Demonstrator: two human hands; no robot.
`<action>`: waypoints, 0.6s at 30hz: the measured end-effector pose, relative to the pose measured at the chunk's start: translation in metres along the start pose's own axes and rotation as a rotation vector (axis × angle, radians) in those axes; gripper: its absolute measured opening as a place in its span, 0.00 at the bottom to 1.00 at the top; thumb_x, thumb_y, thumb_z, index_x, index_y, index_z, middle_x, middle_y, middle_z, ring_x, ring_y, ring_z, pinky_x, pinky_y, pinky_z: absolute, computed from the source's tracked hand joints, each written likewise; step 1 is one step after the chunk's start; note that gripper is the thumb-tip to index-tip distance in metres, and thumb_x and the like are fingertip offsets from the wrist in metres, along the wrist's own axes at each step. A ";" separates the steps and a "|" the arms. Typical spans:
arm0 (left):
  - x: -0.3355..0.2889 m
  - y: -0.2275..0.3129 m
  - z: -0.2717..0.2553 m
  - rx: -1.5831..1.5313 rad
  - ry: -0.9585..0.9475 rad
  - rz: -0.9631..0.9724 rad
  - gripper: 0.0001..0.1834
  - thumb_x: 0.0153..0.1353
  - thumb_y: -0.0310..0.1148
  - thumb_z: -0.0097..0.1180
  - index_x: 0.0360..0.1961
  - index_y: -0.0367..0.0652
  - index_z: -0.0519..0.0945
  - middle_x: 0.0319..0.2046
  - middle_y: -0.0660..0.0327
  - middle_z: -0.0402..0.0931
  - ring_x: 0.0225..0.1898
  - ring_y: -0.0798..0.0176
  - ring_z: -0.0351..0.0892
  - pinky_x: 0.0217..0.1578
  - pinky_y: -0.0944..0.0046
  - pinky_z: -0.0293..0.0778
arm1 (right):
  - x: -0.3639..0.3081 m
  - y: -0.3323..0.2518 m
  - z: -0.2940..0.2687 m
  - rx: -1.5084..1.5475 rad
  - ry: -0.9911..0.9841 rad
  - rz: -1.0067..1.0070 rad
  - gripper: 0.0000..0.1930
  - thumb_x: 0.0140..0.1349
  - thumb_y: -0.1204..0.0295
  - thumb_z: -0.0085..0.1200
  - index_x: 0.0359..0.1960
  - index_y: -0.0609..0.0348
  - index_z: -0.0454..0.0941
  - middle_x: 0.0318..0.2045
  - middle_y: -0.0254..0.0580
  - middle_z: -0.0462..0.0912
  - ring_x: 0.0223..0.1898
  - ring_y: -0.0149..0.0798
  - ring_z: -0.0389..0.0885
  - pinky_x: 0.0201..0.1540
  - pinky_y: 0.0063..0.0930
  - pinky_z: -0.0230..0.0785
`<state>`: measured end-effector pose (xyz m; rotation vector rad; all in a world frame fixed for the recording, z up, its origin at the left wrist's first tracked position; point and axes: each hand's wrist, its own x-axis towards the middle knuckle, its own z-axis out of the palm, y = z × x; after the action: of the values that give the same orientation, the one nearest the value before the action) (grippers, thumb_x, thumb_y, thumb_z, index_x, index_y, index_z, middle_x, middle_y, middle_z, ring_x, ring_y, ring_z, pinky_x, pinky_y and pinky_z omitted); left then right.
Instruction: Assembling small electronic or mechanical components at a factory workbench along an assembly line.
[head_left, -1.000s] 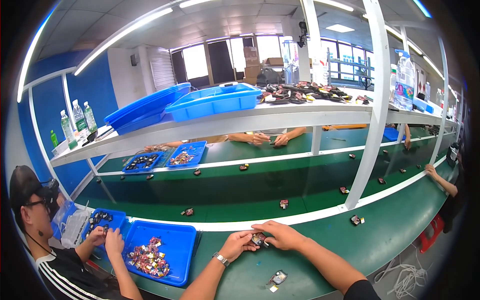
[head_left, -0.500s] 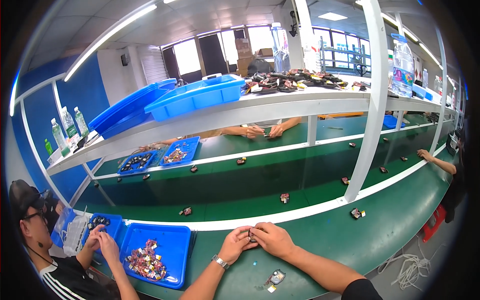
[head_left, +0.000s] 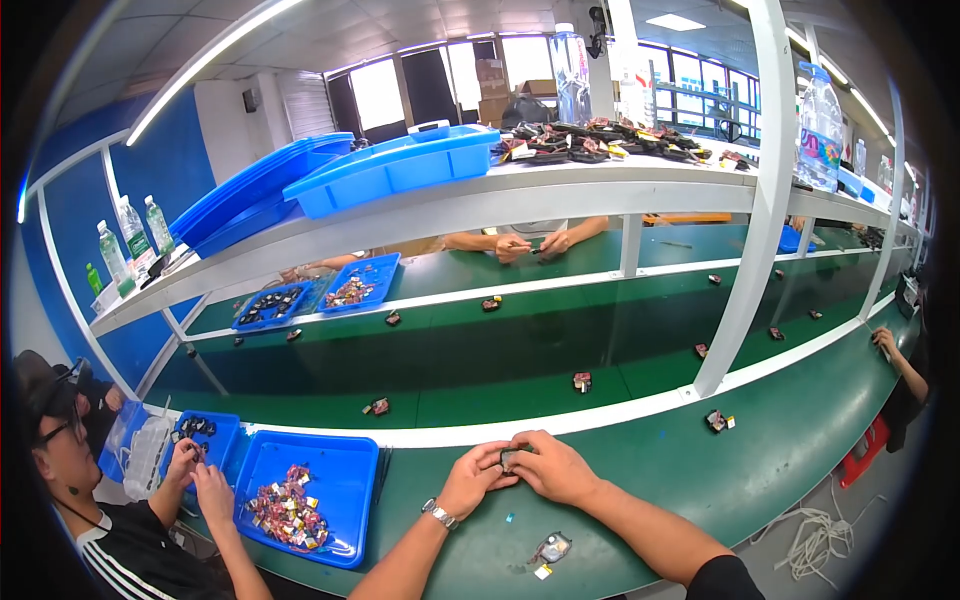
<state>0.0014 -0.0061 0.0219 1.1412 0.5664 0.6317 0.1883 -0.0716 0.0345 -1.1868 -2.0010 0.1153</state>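
My left hand (head_left: 474,487) and my right hand (head_left: 556,470) meet above the green worktop, both closed around a small dark electronic module (head_left: 508,461). Their fingers cover most of it, so its details stay hidden. A watch (head_left: 439,514) with a metal band sits on my left wrist. Just below the hands, on the worktop, lies a similar module (head_left: 554,546) with a greyish housing and a yellow-and-white label. Between it and my hands is a tiny teal scrap (head_left: 510,518). Left of my forearm stands a blue tray (head_left: 362,470) with a heap of small wired parts (head_left: 289,512).
Beyond a white rail, a green conveyor belt (head_left: 480,370) carries several spaced modules. Another module (head_left: 718,421) lies right on the worktop. White posts (head_left: 745,220) support a shelf with blue trays and bottles. A co-worker (head_left: 110,520) sits left; other people's hands work across and far right.
My view has shifted slightly. My hands stay together on the module, with the fingers a little rearranged. The co-worker on the left has lowered their hands slightly.
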 end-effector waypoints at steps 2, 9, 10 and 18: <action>0.001 0.000 -0.002 -0.014 -0.018 0.001 0.23 0.64 0.15 0.43 0.61 0.34 0.65 0.55 0.52 0.72 0.53 0.59 0.77 0.56 0.59 0.77 | 0.001 -0.001 -0.001 0.017 -0.002 0.032 0.08 0.54 0.75 0.60 0.37 0.55 0.80 0.46 0.41 0.75 0.49 0.45 0.75 0.48 0.36 0.73; 0.001 -0.005 -0.008 0.010 -0.101 0.014 0.26 0.62 0.15 0.47 0.62 0.35 0.64 0.55 0.52 0.72 0.54 0.60 0.76 0.55 0.60 0.77 | 0.000 -0.004 0.003 0.119 0.040 0.198 0.05 0.56 0.71 0.59 0.33 0.56 0.82 0.47 0.40 0.75 0.53 0.43 0.73 0.52 0.34 0.71; 0.001 -0.005 -0.008 0.002 -0.099 0.016 0.26 0.62 0.15 0.48 0.62 0.35 0.64 0.55 0.52 0.72 0.54 0.60 0.76 0.55 0.60 0.77 | 0.000 -0.004 0.004 0.123 0.045 0.202 0.05 0.57 0.71 0.59 0.33 0.56 0.82 0.48 0.40 0.75 0.53 0.43 0.73 0.52 0.34 0.71; 0.000 -0.004 -0.007 0.009 -0.089 -0.025 0.22 0.65 0.19 0.47 0.61 0.36 0.65 0.54 0.53 0.73 0.54 0.61 0.76 0.55 0.58 0.78 | -0.002 -0.001 -0.001 0.143 -0.015 0.192 0.06 0.58 0.71 0.58 0.35 0.55 0.83 0.53 0.39 0.75 0.57 0.45 0.70 0.55 0.36 0.69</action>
<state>-0.0029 -0.0029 0.0161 1.1628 0.5072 0.5550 0.1885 -0.0737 0.0342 -1.2850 -1.8550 0.3592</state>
